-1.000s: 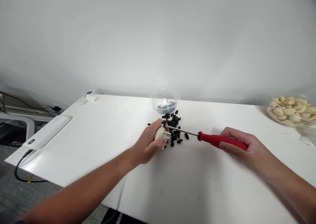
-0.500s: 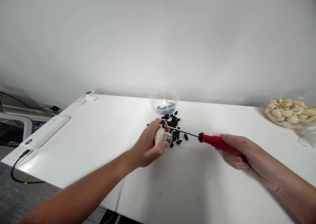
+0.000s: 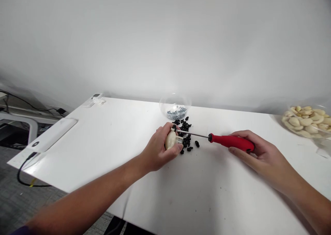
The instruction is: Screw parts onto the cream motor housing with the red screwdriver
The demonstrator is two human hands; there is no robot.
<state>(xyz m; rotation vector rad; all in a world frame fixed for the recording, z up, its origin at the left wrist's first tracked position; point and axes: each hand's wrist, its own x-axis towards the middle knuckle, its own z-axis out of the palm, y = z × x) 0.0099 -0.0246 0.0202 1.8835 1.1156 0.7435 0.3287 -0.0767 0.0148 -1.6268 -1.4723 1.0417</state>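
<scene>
Near the middle of the white table, my left hand [image 3: 157, 152] is closed around a cream-coloured part [image 3: 170, 140] with a small black piece [image 3: 174, 127] at its top. My right hand [image 3: 261, 155] grips the red handle of a screwdriver [image 3: 231, 142]. The metal shaft points left, and its tip meets the part by the black piece; the exact contact is too small to tell. Small black pieces [image 3: 185, 126] lie scattered just behind and beside the cream part. Behind them stands a clear bowl [image 3: 176, 107] with small metal screws.
On the right, a clear bowl [image 3: 307, 123] holds several cream-coloured parts. A long white device [image 3: 54, 135] with a black cable lies along the left edge of the white table [image 3: 108, 135]. A white remote [image 3: 94, 98] is at the back left corner, before the wall.
My right hand has turned on the screwdriver handle, its thumb now lower and its fingers over the top. The whole view has shifted slightly, with the table further right.
</scene>
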